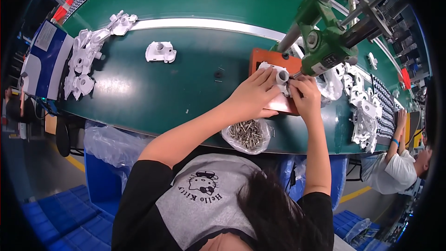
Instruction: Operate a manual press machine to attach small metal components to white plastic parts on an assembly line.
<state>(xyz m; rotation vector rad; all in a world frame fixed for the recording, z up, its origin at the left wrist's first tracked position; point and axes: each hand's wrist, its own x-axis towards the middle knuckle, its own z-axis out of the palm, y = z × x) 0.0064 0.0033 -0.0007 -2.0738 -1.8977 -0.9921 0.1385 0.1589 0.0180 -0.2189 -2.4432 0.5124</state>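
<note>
A white plastic housing (282,77) with a round raised tube lies on the orange base (260,56) of a green bench press (320,42). My left hand (254,94) rests on its left side, fingers stretched out over it and thumb apart by the base's near edge. At its right side, my right hand (306,96) is closed in a pinch, fingertips close to the tube and below the press's ram. Whatever lies between those fingertips is too small to make out. Close in front of the base sits a clear bag (226,135) of small metal pins.
A single white housing (160,52) lies left of centre. More white housings pile up at the left (80,62) and right (364,116). A blue-and-white machine (46,60) stands at the far left. Another person (392,169) works at the right. Blue bins (100,190) stand below the table edge.
</note>
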